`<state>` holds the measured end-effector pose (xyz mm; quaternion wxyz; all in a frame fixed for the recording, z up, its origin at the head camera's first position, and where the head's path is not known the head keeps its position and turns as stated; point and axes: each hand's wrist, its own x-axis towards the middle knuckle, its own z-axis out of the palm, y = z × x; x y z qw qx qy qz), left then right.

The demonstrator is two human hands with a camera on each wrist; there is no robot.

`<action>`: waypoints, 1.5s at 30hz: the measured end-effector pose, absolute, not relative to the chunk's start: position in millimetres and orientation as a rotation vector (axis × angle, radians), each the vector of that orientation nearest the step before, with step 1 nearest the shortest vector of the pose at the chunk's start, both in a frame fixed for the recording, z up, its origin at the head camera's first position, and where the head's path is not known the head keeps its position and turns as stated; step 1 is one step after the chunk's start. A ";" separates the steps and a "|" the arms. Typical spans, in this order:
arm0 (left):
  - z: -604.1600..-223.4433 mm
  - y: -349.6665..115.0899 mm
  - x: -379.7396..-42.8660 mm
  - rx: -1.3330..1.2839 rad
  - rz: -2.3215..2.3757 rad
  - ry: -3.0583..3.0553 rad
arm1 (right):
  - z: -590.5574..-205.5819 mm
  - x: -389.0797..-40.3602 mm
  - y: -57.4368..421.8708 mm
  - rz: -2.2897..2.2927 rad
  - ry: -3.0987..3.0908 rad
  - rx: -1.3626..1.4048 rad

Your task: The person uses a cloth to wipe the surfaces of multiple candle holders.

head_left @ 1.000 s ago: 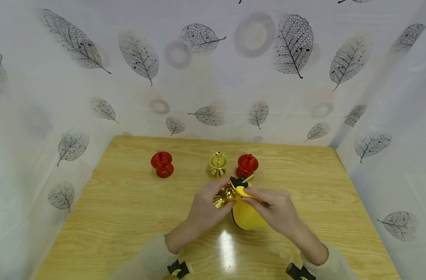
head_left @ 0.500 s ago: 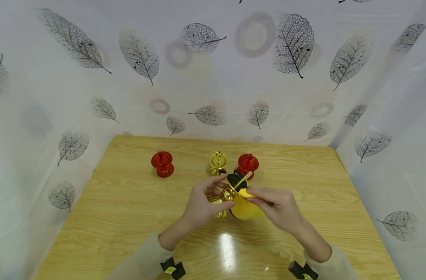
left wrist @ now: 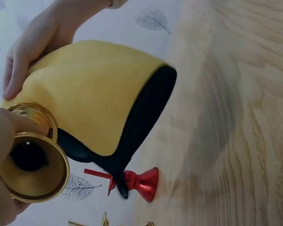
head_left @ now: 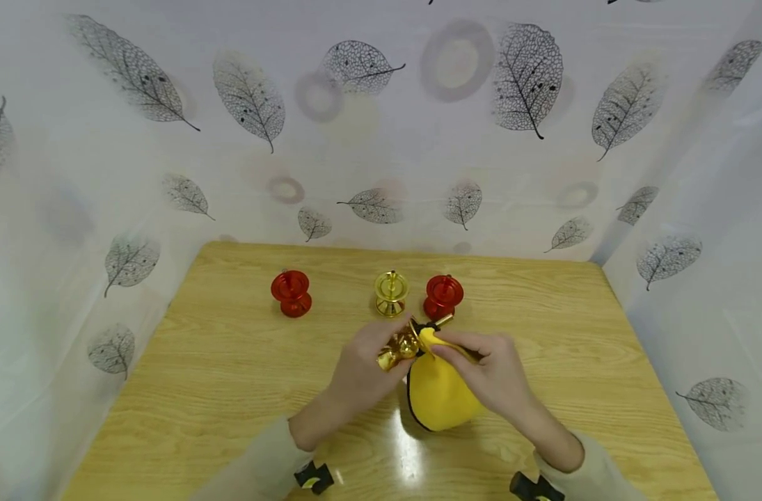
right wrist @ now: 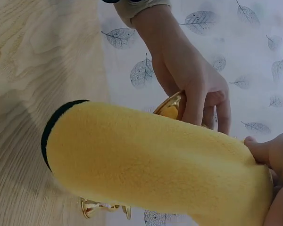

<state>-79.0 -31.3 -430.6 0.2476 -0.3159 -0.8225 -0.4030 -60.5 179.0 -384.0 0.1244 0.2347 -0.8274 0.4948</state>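
Observation:
Lying sideways above the table is a gold candle holder point(head_left: 396, 353), its foot toward the left and its spike toward the upper right. My left hand point(head_left: 363, 365) grips it by the stem and foot. The hollow foot point(left wrist: 33, 190) faces the camera in the left wrist view. A yellow cloth with black edging point(head_left: 440, 396) is pinched in my right hand point(head_left: 495, 365) between thumb and fingers, right at the candle holder's dish. Its loose part hangs below. In the right wrist view the cloth point(right wrist: 141, 160) hides most of the candle holder.
Behind the hands, another gold candle holder point(head_left: 391, 296) stands between two red ones: a left red candle holder point(head_left: 291, 296) and a right red candle holder point(head_left: 443, 298). The wooden table point(head_left: 230, 390) ends at a leaf-patterned curtain point(head_left: 381, 139).
The candle holder tipped up, showing its dish, and has turned back edge-on. The cloth's hanging part rose slightly, then dropped lower. Both hands keep their hold.

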 end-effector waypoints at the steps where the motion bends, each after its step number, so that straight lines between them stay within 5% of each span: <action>1: -430.1 -32.2 -78.7 -0.833 -1.192 -2.255 | -385.4 -60.8 180.9 1.449 -2.381 0.707; 17: -416.2 -34.4 -75.8 -0.387 -2.069 -2.249 | -403.7 -65.0 199.0 1.401 -2.208 0.517; 45: -406.3 -46.9 -77.7 -0.771 -1.174 -2.327 | -382.6 -55.2 227.2 1.249 -2.077 0.565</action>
